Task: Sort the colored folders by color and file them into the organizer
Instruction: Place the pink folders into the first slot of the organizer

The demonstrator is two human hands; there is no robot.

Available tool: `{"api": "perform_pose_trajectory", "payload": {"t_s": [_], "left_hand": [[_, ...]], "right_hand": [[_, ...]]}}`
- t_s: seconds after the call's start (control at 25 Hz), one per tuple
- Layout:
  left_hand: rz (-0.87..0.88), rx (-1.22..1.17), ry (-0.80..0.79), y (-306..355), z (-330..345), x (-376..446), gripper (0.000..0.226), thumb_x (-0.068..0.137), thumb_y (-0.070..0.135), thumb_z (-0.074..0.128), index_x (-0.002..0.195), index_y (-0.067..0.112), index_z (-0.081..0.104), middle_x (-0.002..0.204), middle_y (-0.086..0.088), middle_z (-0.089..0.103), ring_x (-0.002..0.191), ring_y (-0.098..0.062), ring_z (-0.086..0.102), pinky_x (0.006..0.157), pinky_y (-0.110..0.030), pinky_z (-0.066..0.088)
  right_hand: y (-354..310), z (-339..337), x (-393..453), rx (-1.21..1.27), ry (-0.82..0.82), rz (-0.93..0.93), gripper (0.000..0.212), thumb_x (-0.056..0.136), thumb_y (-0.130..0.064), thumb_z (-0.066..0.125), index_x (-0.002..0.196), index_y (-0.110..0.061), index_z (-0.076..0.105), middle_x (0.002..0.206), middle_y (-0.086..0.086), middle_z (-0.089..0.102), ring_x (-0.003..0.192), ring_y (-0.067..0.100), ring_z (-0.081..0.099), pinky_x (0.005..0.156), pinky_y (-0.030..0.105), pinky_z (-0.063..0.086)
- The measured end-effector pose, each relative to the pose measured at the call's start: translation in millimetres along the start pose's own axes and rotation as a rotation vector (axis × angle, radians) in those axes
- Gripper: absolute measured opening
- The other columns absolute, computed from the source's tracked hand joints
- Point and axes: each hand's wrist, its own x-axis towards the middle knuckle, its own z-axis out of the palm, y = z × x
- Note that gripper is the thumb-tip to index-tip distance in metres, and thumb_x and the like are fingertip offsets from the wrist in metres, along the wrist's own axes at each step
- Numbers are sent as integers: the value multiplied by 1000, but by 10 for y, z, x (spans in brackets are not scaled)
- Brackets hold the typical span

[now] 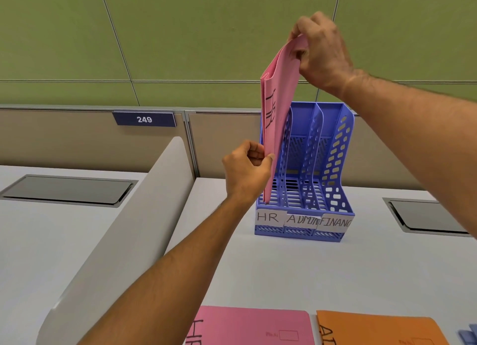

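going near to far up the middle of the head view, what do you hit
pink folder on the desk → blue organizer → green wall

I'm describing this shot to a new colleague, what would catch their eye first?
Both hands, right hand at the top, left hand at the edge, lower a pink folder marked HR into the left slot of the blue organizer. Another pink folder and an orange folder lie nearest the camera.

Organizer at rear of desk, folders at front

A held folder (275, 117) is standing in the leftmost slot of the organizer (333, 164); two flat folders, one (253, 326) left of the other (382, 329), are lying on the desk (284, 272) before it, a divider (144, 202) standing left.
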Motion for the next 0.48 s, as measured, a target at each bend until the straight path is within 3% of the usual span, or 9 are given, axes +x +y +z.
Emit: {"api": "perform_pose_trajectory", "payload": {"t_s": [0.28,0.48], "left_hand": [[-55,124,-57,-249,11,-40,21,79,25,77,90,16,62,83,5,66,69,-7,62,75,-27,59],[-19,198,-110,-392,54,-100,31,80,33,75,101,14,63,99,-2,71,81,-13,66,81,-29,58]], "right_hand": [[42,227,-194,-43,-155,-44,26,86,-1,60,110,-9,60,108,19,51,102,32,49,77,34,42],[76,389,-339,-97,-287,-55,25,88,-3,61,111,-10,59,107,16,49,104,30,47,83,40,46]]}}
